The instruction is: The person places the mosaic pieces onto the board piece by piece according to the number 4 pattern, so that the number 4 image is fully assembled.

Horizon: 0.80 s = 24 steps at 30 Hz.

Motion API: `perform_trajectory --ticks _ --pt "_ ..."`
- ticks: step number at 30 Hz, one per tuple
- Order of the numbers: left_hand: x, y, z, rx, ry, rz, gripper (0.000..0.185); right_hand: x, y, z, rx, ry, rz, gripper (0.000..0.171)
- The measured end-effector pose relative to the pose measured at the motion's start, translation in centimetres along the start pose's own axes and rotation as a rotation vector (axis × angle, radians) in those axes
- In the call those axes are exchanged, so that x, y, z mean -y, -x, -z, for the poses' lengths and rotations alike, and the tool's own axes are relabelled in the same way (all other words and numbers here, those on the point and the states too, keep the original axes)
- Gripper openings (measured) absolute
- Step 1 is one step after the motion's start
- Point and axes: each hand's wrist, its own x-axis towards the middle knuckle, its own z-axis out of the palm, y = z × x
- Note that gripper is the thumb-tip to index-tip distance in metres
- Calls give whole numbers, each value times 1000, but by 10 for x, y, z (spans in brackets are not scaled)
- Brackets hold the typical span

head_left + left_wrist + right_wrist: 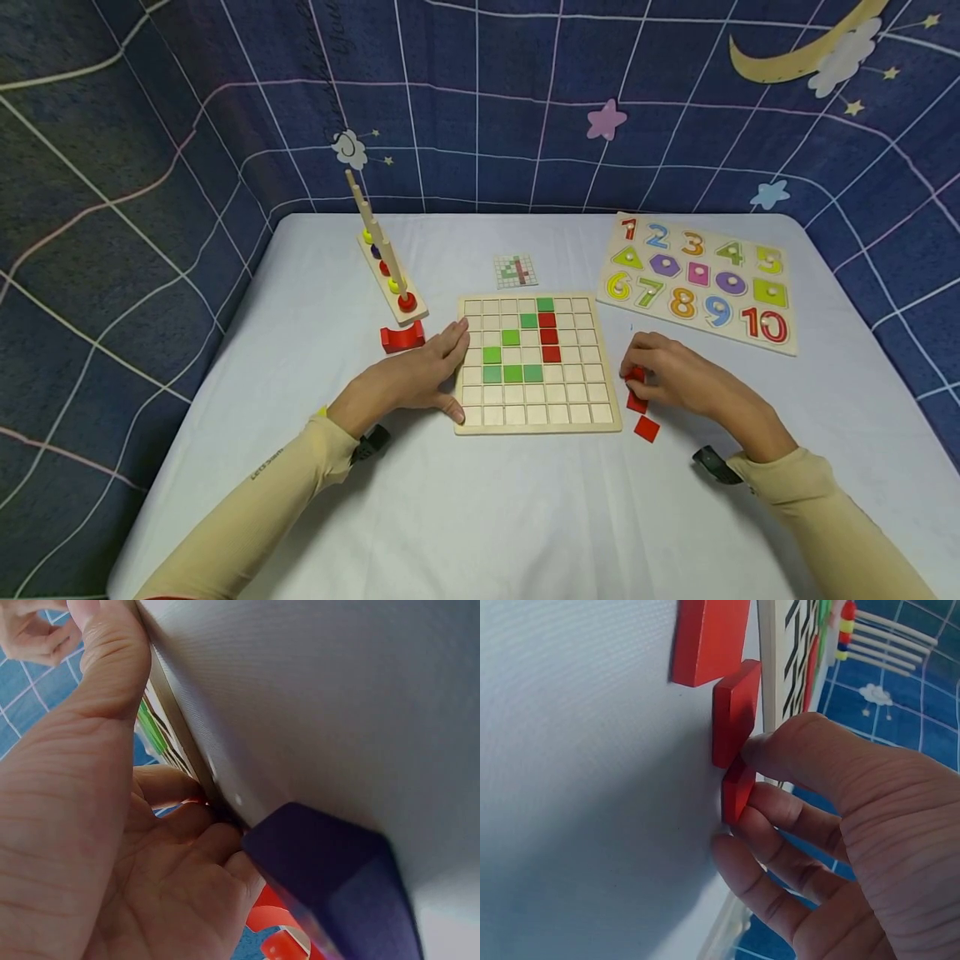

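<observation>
- sleeves of both arms come in from the near edge of the tabletop [480, 517], with the grid board [536, 363] lying between the two hands.
- left hand [420, 375] rests against the board's left edge, fingers [459, 337] fairly straight along the frame – it steadies the board and grips no piece.
- right hand [678, 375] sits just right of the board, fingers [780, 814] curled round a red tile [737, 789] that is still on the tabletop; the pinch shows plainly in the right wrist view.
- two more red tiles [642, 416] lie loose just beside that hand, near the board's right edge.
- on the board, green tiles [512, 356] run in a diagonal with a row beneath, and red tiles form a short column [550, 337] – it looks like part of a "4".
- pattern card [515, 271] behind the board shows a 4, too small to read cell by cell.
- judgement: the green part seems laid, the red column is partly done – with three red tiles still off the board, the last stretch is left.
- off to the sides, untouched: peg stand [386, 267], red arch block [402, 337], number puzzle [701, 279].
</observation>
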Motion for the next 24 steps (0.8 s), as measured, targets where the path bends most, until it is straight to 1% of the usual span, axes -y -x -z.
perform_trajectory --ticks 7,15,20,24 --pt "1 1 0 -9 -6 -5 129 1 -2 2 -10 19 7 15" --pt "1 0 0 3 1 -1 129 4 -6 3 -26 38 33 15" --pt "1 0 0 4 4 0 129 11 -17 5 -28 45 36 13" --pt "2 0 -1 1 1 -3 129 18 -29 3 -10 45 80 10"
